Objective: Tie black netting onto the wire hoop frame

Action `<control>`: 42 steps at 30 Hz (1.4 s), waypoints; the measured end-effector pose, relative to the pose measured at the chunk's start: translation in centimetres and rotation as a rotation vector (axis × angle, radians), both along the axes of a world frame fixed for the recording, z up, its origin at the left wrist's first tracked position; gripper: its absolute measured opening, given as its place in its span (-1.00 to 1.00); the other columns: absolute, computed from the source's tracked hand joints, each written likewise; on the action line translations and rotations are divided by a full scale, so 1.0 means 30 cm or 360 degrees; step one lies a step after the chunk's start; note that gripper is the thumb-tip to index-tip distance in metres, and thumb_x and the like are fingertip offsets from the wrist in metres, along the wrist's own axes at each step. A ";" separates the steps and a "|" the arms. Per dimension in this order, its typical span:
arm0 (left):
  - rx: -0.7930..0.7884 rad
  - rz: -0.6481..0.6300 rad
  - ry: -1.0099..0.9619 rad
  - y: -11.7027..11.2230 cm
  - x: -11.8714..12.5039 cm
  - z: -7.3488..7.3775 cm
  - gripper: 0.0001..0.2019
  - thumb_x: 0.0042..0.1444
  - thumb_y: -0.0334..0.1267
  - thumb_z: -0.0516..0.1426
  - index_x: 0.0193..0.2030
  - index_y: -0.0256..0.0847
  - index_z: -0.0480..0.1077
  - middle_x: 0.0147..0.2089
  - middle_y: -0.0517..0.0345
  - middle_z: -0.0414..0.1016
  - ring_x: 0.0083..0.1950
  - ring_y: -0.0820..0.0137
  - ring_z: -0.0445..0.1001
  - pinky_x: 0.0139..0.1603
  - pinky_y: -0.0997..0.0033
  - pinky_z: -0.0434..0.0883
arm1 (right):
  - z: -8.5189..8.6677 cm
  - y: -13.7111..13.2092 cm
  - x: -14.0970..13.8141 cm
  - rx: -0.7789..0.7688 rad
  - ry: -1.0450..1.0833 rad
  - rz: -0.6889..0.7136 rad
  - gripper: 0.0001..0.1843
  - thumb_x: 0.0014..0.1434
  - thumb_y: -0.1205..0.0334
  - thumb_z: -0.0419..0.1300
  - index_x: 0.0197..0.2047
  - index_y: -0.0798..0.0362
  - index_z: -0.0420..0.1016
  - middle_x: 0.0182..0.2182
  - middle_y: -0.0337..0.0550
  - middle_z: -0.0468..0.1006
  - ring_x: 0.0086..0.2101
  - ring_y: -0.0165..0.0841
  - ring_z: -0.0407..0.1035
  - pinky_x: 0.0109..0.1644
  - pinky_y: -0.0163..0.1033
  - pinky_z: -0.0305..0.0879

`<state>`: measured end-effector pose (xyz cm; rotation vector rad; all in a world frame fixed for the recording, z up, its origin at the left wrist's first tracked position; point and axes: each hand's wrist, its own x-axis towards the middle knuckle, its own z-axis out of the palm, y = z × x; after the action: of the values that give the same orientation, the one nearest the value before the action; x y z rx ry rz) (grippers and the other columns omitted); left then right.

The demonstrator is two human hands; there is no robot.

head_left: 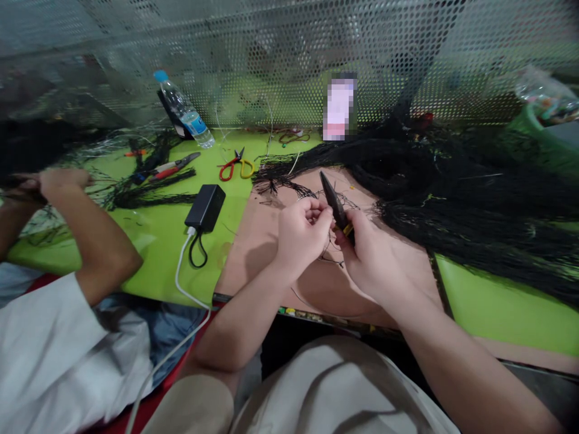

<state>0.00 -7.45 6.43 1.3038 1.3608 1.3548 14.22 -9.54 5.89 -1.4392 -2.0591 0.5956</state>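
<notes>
Over the tan board [280,265], my right hand [368,256] is wrapped round a pair of pliers [333,198]. Their dark tapered jaws point up and away from me, and a bit of yellow shows by the grip. My left hand [304,229] is closed in a pinch right beside the pliers; what its fingertips hold is too small to make out. Thin dark strands [332,260] lie on the board below both hands. Behind them, the frayed end of a bundle of black strands [289,166] reaches onto the board.
Scissors [237,166], a black power bank [205,208] with a white cable, more pliers [174,167] and a water bottle [187,111] occupy the green surface. A phone [339,108] leans on the perforated metal panel [289,54]. At left, a co-worker's arms [90,229] rest on the table.
</notes>
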 end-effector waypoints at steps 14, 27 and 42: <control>0.0632 0.0173 0.0938 -0.008 -0.029 -0.015 -0.89 0.28 -0.28 0.11 -0.24 -0.20 0.45 -0.38 0.16 0.59 -0.43 0.47 0.52 -0.40 0.46 0.37 | 0.027 0.028 0.034 -0.0076 0.0059 0.0095 -0.70 0.28 0.19 0.08 0.08 0.00 0.31 -0.16 -0.02 0.60 -0.23 -0.13 0.48 -0.22 -0.13 0.31; 0.1427 0.0505 0.1936 -0.037 -0.053 0.015 -0.84 0.30 -0.33 0.09 -0.05 -0.28 0.45 -0.28 0.07 0.61 -0.36 0.38 0.50 -0.37 0.32 0.21 | 0.092 -0.013 0.026 -0.0230 0.0493 0.0173 -0.71 0.25 0.23 0.10 0.05 0.00 0.34 -0.11 -0.07 0.55 -0.13 -0.16 0.44 -0.09 -0.05 0.38; 0.0899 0.0261 0.1224 -0.033 -0.024 0.049 -0.83 0.30 -0.28 0.09 -0.20 -0.21 0.52 -0.35 0.15 0.57 -0.42 0.49 0.42 -0.37 0.45 0.24 | 0.105 -0.017 0.036 -0.0152 0.0509 0.0152 -0.67 0.21 0.32 0.08 0.05 0.03 0.36 -0.08 -0.04 0.56 -0.12 -0.16 0.46 -0.07 -0.06 0.38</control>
<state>-0.73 -8.44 7.91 2.3018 1.6587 1.4735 15.31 -10.05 9.04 -1.2102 -1.8736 0.9110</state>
